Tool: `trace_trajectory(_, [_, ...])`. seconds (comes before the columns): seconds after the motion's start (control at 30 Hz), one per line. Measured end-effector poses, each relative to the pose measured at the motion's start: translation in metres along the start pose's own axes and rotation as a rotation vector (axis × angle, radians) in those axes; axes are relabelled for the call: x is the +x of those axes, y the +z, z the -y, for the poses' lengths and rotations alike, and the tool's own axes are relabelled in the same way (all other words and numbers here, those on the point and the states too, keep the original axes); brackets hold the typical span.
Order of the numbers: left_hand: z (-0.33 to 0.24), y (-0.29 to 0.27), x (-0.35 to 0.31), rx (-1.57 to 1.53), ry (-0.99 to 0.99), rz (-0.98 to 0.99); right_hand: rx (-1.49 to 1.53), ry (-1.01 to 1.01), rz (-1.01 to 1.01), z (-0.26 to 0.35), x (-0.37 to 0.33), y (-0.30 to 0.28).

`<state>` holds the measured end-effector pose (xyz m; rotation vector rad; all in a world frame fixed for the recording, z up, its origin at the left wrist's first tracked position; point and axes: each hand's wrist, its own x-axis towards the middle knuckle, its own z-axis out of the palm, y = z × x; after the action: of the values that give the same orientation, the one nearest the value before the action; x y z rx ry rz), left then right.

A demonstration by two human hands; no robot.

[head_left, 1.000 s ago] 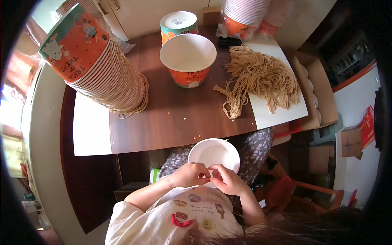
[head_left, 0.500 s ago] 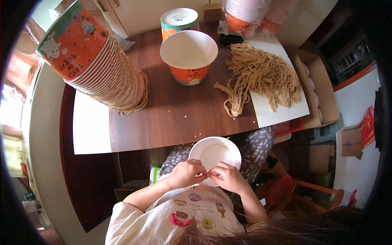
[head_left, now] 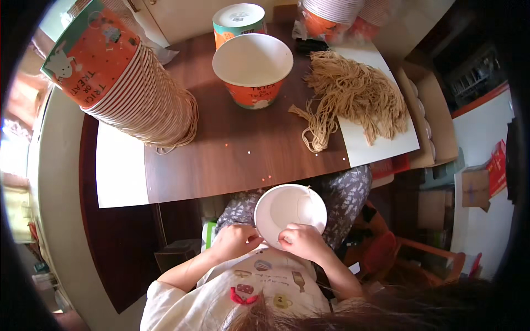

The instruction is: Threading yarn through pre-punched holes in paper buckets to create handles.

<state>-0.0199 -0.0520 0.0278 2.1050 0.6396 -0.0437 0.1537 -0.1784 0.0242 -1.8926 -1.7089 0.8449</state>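
Observation:
A white-lined paper bucket rests tilted on my lap, its mouth facing up. A thin cord is fastened at its far rim, and a faint line runs down inside toward my right hand. My right hand reaches over the near rim, thumb and fingers pinched together just inside, apparently on the cord. To the left, my left hand is curled close beside the bucket's outer wall. Whatever its fingers hold, if anything, is hidden.
A tall stack of orange printed buckets leans at the table's left. One bucket stands upright mid-table, before an upside-down one. Tan cords lie heaped at right, near a cardboard box. Small dots speckle the table.
My hands have parted from their shared pinch at the near rim. The left moved left and slightly down; the right now reaches inside the rim. The view shifted slightly.

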Motion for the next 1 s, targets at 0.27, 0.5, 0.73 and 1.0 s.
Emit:
trace_trajectory(0.27, [0.001,0.009,-0.002,-0.110,-0.138,0.131,-0.079,-0.015,0.044,-0.001,0.001,0.008])
trace_trajectory(0.5, [0.004,0.011,-0.001,-0.123,-0.103,0.114,-0.093,-0.022,0.045,0.001,0.002,0.005])
trace_trajectory(0.73, [0.006,0.014,-0.001,-0.127,-0.116,0.096,-0.051,-0.007,0.080,-0.003,0.001,0.005])
trace_trajectory(1.0, [0.013,0.023,-0.001,-0.185,-0.209,0.066,-0.020,0.012,0.086,-0.005,-0.002,0.010])
